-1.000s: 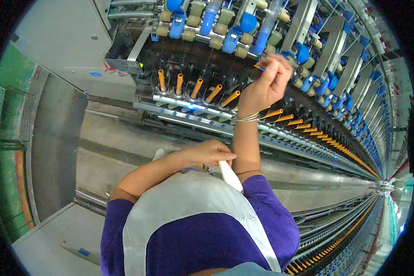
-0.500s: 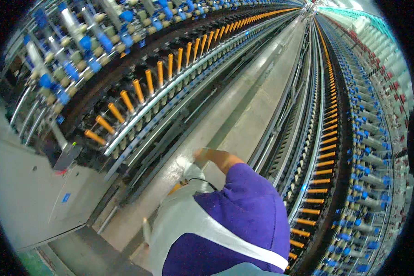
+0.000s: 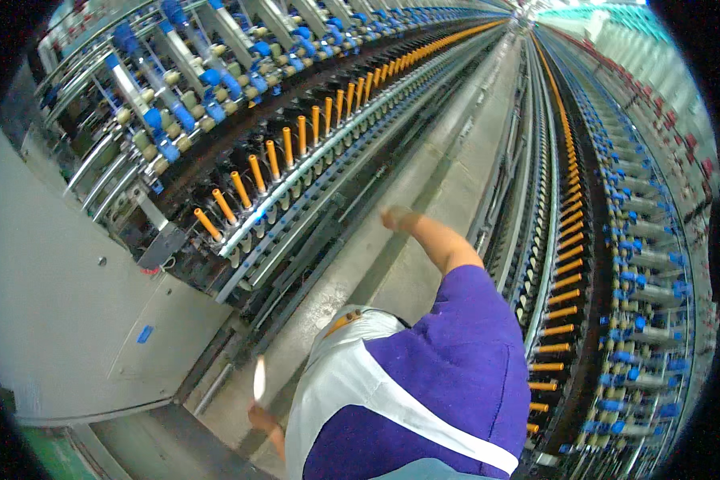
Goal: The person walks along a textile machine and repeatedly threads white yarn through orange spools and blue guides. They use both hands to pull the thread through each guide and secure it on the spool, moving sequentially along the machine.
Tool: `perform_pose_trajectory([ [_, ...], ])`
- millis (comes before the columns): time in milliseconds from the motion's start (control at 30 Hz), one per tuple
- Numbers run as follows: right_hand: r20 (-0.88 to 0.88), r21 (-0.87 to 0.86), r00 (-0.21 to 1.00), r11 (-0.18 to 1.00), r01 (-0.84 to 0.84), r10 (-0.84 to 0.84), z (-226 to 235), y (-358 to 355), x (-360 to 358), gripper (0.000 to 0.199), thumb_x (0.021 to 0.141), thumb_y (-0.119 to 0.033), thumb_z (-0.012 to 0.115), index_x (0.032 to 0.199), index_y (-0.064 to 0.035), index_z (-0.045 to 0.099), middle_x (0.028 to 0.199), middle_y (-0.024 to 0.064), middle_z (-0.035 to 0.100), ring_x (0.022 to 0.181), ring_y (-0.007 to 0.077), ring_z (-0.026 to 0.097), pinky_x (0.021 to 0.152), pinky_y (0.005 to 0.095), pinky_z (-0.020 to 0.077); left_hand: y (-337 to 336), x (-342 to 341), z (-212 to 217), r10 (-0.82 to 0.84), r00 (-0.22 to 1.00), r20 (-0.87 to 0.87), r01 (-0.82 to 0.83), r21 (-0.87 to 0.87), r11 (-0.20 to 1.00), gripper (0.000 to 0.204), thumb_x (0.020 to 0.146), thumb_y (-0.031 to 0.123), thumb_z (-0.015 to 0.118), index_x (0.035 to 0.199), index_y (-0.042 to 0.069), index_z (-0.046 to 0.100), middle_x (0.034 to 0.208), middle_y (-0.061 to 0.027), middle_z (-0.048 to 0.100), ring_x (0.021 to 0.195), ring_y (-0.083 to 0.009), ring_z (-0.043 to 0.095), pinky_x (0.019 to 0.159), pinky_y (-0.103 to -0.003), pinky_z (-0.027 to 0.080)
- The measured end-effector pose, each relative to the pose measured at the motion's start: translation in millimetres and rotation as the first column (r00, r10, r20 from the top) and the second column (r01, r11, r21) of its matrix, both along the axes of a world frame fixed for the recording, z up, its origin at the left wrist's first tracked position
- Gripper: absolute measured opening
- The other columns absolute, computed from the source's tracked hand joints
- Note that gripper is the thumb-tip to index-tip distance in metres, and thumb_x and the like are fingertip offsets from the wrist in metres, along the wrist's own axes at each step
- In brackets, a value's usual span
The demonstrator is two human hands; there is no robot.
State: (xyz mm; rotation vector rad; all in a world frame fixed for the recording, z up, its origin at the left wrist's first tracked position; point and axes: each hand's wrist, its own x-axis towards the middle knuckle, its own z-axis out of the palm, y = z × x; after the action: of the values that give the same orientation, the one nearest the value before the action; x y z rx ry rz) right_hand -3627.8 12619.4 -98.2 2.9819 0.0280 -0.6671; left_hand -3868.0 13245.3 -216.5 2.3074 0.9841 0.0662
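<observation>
"Two long machine rows fill what I watch from my seat: a left row [image 3: 272,104] ahead and to the left of the pale apron [image 3: 336,372], and a right row [image 3: 616,272] running along the apron's right side."

"What lies between them?"

"I see a grey walkway [image 3: 320,296] stretching away ahead of the apron. Left of the apron stands a light grey cabinet [image 3: 72,296], at the near end of the left row."

"Closer in?"

"A purple shirt [image 3: 456,360] shows beneath the apron and to its right. Ahead of the apron and to its right, I make out slim orange tubes [image 3: 273,160], lined up along both rows."

"And the hands?"

"I find the right hand [image 3: 398,218] reaching out ahead of the apron, above the walkway. It is blurred; I cannot tell how far its fingers are open or whether they hold anything. The left hand [image 3: 262,420] is just left of the apron, fingers closed about one end of a slim white piece [image 3: 259,380]."

"Where exactly is that piece?"

"Left of the apron, near but apart, sticking out of the left hand. Blur hides how tight that grip is."
</observation>
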Motion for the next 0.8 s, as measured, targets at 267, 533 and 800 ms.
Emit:
perform_pose_trajectory([
  [267, 0.082, 0.127, 0.859, 0.849, -0.513, 0.506, 167.8, 97.0, 36.0, 0.033, 0.089, -0.035, 0.05, 0.093, -0.0061, 0.065, 0.091, 0.0156, 0.065, 0.086, 0.0358, 0.062, 0.075, 0.0458, 0.0496, -287.0, 146.2, 286.2, -0.684, -0.157, 0.712, 0.907, -0.171, -0.386, 0.02, 0.089, 0.018, 0.055, 0.091, 0.002, 0.067, 0.077, -0.013, 0.066, 0.071, -0.0148, 0.064, 0.063, -0.03, 0.048],
  [533, 0.038, 0.343, 0.924, 0.864, -0.369, 0.38, 85.5, -86.4, 3.0, 0.044, 0.09, -0.039, 0.05, 0.075, -0.0013, 0.066, 0.074, 0.017, 0.065, 0.07, 0.0359, 0.062, 0.067, 0.0431, 0.0479, -508.6, 178.5, 349.2, -0.892, 0.11, 0.438, 0.221, -0.886, -0.408, 0.038, 0.095, 0.032, 0.051, 0.079, 0.0, 0.065, 0.064, 0.0014, 0.056, 0.052, -0.0021, 0.042, 0.046, -0.019, 0.029],
  [800, -0.052, 0.953, 0.572, 0.13, 0.274, -0.819, -51.2, -226.8, -26.5, 0.038, 0.091, -0.032, 0.053, 0.071, -0.0004, 0.062, 0.058, 0.0085, 0.06, 0.056, 0.0171, 0.057, 0.055, 0.0323, 0.0453, -709.8, 211.5, 285.7, -0.643, -0.419, 0.641, 0.312, -0.563, -0.765, 0.042, 0.095, 0.035, 0.05, 0.071, 0.004, 0.064, 0.061, 0.0004, 0.057, 0.054, -0.0069, 0.049, 0.051, -0.024, 0.04],
])
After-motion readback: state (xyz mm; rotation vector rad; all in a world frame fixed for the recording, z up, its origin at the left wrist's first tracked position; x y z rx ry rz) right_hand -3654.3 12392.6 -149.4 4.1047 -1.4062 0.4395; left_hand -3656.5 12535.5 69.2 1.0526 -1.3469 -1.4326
